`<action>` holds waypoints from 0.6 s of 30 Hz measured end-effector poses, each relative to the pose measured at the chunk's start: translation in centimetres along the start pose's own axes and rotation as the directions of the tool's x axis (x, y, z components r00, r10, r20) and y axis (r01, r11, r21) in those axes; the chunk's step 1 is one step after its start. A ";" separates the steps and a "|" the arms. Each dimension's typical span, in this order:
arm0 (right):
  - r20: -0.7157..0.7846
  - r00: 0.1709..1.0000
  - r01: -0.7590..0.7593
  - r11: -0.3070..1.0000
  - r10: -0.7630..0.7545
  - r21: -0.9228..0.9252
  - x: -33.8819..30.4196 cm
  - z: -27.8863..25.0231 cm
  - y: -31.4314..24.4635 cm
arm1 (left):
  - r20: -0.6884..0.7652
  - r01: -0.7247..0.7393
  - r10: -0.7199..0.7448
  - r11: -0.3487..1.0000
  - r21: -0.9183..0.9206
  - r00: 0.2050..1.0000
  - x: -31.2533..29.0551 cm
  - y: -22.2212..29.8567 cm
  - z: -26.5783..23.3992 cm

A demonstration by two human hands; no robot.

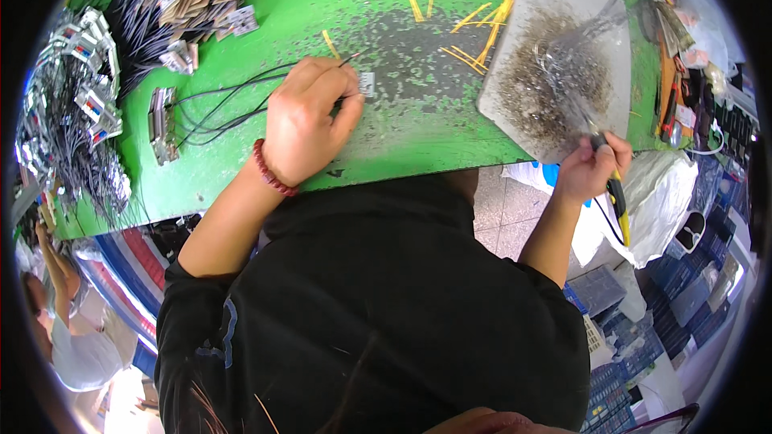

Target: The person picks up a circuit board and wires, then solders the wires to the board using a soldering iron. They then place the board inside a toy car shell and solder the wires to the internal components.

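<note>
My left hand (312,116), with a red bead bracelet at the wrist, is closed on thin black wires (233,116) above the green table. They run left to a small metal bracket-like part (162,125) lying on the table, and one wire end pokes out beyond my fingers. Beside the fingertips is a small pale grey piece (367,83). In my right hand (591,167) is a soldering iron (617,197) with a yellow and black handle. Its front end reaches over a pale tray (515,124) covered in dark specks, where a silvery, wispy mass (567,60) lies.
Several yellow strips (500,20) lie beside the tray. Wired metal parts (88,104) are heaped at the far left, near a bundle of brown pieces (185,0) with black leads. Tools (671,100) crowd the right edge. Another person (84,350) is at lower left.
</note>
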State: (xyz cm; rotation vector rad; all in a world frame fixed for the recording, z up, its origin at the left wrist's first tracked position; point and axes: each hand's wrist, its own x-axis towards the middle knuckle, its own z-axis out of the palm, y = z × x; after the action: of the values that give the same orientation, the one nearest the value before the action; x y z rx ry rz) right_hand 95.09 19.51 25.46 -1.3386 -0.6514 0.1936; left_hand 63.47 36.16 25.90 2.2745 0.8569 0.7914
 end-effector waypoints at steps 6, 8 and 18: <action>0.310 0.951 -0.001 0.999 -0.009 0.032 -4.7 4.4 -1.9 | -0.045 -0.038 0.039 0.999 0.009 0.998 -0.1 -0.3 0.1; 0.426 0.905 0.023 1.000 -0.020 -0.002 -6.8 6.5 -1.9 | -0.025 0.022 -0.022 1.000 0.006 0.999 -0.4 -0.1 0.2; 0.535 0.827 -0.224 0.974 0.174 0.029 -9.8 10.2 -1.3 | -0.042 -0.028 0.028 1.000 -0.008 0.999 -0.4 -0.5 0.1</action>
State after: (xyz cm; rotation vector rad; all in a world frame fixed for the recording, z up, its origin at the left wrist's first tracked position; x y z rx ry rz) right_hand 81.36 22.91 24.37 -1.2669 -0.9514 0.7792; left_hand 63.10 36.19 25.41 2.2746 0.8406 0.8557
